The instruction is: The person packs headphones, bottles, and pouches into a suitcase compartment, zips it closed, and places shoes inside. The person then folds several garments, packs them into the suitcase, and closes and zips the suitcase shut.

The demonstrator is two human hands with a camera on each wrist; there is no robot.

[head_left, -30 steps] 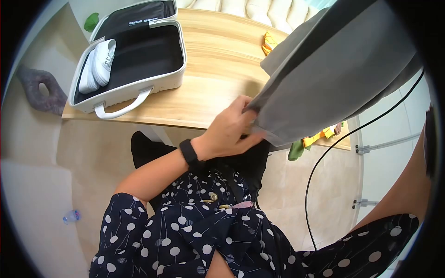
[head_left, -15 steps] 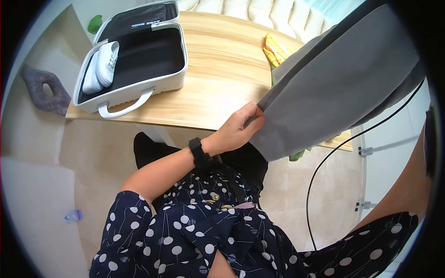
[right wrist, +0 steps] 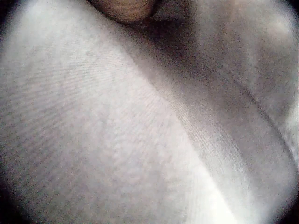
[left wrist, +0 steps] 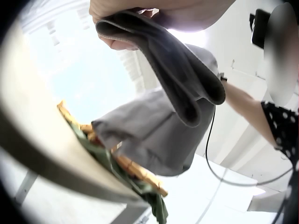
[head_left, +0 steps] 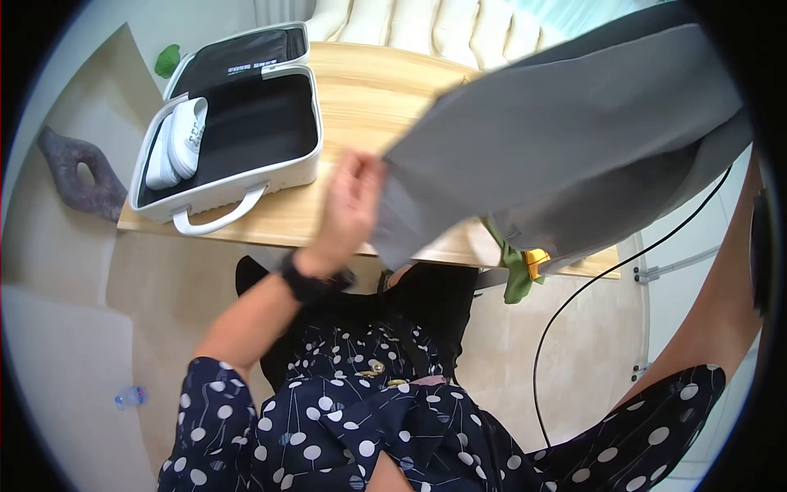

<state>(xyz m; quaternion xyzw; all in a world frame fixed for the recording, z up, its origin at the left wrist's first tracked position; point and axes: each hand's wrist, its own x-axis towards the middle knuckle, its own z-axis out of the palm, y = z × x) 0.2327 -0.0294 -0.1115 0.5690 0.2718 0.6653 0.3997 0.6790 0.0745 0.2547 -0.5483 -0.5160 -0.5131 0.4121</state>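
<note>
Grey trousers stretch through the air from the upper right toward the person's middle. My left hand, blurred in the head view, grips the cloth at its near left end; the left wrist view shows fingers curled round a folded edge. In that view another grey part hangs lower, over the table edge. My right arm reaches up at the right, its hand hidden in the head view. Up against the grey cloth, part of my right hand shows in the right wrist view.
An open white suitcase with white shoes stands at the table's left. Green cloth and yellow-orange cloth hang over the wooden table's front edge. A black cable loops at the right; a plastic bottle lies on the floor.
My left hand has swung left, drawing the end of the grey trousers across the table toward the suitcase. The trousers now spread wider, and more green cloth shows beneath them.
</note>
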